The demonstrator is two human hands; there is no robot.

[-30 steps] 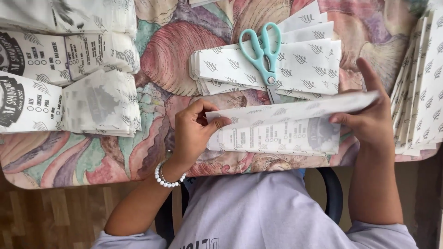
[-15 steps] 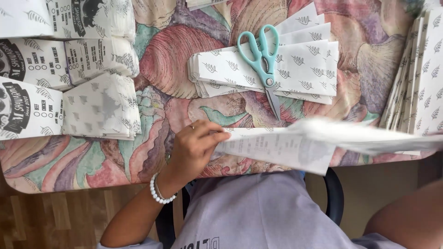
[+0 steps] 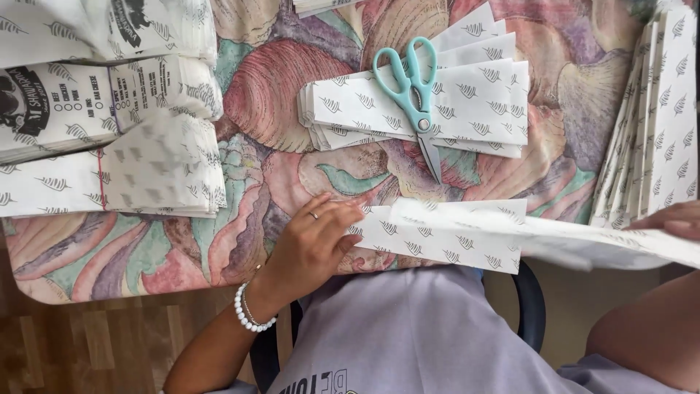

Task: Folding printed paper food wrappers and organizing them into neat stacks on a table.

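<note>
My left hand (image 3: 313,241), with a ring and a white bead bracelet, lies flat with its fingertips on the left end of a white leaf-printed paper sheet (image 3: 437,244) at the table's near edge. At the right border of the view, my right hand (image 3: 674,219) grips the far end of a long, blurred paper sheet (image 3: 583,244). That sheet stretches from the pressed sheet out past the table edge. Teal scissors (image 3: 415,87) rest shut on a stack of the same printed papers (image 3: 481,117) behind my hands.
The table wears a shell-patterned cloth (image 3: 277,109). Piles of folded printed paper bags (image 3: 109,160) fill its left side. Another paper stack (image 3: 656,124) leans along the right edge. A dark chair (image 3: 536,314) and wooden floor (image 3: 87,343) show below.
My right hand has swung out to the right, drawing the long sheet with it. My left hand went from pinching the paper to lying flat on its left end.
</note>
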